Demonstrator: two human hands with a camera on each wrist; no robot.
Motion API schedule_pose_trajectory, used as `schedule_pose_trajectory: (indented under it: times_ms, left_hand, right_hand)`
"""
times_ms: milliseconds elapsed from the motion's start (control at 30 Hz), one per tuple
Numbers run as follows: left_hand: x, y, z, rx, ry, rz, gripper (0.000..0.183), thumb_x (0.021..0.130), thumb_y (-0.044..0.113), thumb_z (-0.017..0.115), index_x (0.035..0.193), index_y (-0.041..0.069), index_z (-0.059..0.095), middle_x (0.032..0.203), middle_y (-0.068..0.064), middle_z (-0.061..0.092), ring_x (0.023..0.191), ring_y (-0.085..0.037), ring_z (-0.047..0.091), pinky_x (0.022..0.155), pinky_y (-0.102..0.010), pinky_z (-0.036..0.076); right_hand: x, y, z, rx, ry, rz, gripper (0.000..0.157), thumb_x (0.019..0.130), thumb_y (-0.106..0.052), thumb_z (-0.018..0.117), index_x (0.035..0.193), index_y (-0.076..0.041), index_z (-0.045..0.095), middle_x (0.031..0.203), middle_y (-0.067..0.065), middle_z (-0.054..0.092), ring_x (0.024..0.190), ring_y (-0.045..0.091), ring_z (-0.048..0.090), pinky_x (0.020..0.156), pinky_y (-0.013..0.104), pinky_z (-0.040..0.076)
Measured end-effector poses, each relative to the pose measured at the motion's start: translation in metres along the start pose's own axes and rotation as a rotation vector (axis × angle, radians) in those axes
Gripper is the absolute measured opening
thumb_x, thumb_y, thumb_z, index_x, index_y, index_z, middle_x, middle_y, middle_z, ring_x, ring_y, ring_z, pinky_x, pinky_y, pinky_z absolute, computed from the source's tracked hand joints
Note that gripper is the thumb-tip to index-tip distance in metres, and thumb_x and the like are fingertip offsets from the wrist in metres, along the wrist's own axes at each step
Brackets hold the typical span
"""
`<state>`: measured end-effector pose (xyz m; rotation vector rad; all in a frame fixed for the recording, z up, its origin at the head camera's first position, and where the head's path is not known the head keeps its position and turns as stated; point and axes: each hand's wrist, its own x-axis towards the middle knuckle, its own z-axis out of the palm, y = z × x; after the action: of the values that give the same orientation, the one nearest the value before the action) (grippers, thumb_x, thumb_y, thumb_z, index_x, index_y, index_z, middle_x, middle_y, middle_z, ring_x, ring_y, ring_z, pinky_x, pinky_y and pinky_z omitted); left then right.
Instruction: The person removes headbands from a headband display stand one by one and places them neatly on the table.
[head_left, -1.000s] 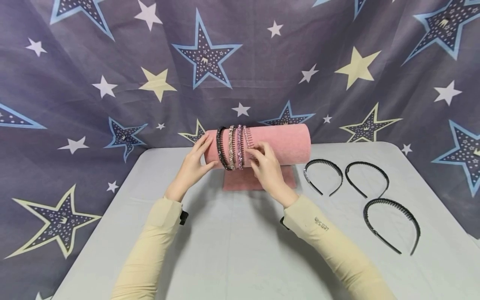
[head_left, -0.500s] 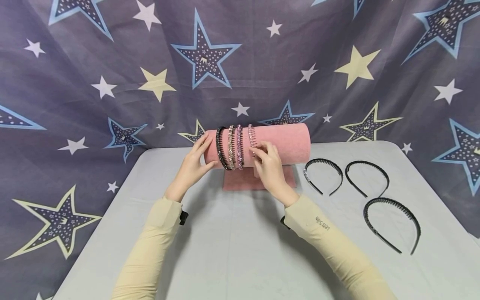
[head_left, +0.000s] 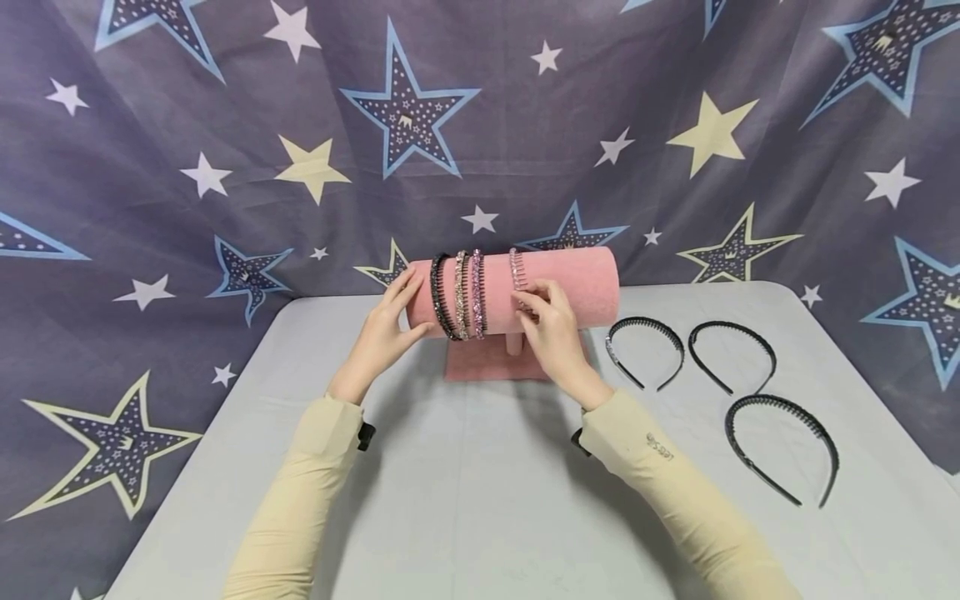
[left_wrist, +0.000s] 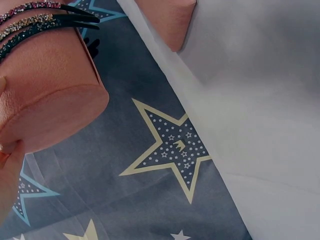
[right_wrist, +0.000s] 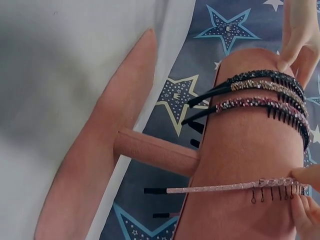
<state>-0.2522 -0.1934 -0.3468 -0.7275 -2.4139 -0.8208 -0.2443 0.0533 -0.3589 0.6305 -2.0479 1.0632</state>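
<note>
While the pink velvet roll (head_left: 570,279) is steadied by the flat-fingered left hand (head_left: 384,329), the pink headband (head_left: 516,268), right of three seated bands (head_left: 459,283), is pinched by the right hand (head_left: 553,337), apparently for spacing, so gentle sliding seems called for.

Soft, even light falls from above, casting faint shadows beneath the cream sleeves on the pale grey desk (head_left: 465,500). The head view is sharp but bows outward at its edges, bending the star-printed grey-blue cloth backdrop (head_left: 150,167). Both wrist views are dimmer and slightly soft; no glare shows.
</note>
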Motion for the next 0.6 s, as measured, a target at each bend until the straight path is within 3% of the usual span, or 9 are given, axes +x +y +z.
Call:
schedule_pose_trajectory:
  times_ms: [267, 600]
  left_hand:
    - [0.000, -0.001, 0.001, -0.011, 0.005, 0.012, 0.070, 0.071, 0.004, 0.072, 0.132, 0.002, 0.040, 0.139, -0.015, 0.032, 0.126, -0.030, 0.032, 0.102, -0.040, 0.030]
    - [-0.001, -0.001, 0.001, 0.002, 0.004, 0.007, 0.071, 0.070, 0.005, 0.073, 0.133, 0.002, 0.039, 0.139, -0.016, 0.032, 0.125, -0.030, 0.032, 0.102, -0.041, 0.029]
  right_hand:
    - [0.000, 0.001, -0.013, 0.040, -0.021, 0.087, 0.025, 0.072, 0.009, 0.065, 0.096, 0.006, 0.065, 0.101, 0.017, 0.050, 0.085, 0.024, 0.055, 0.069, 0.023, 0.051]
    - [0.000, 0.008, -0.027, 0.034, -0.001, 0.141, 0.025, 0.071, 0.011, 0.065, 0.096, 0.008, 0.065, 0.101, 0.019, 0.050, 0.080, 0.025, 0.057, 0.065, 0.029, 0.051]
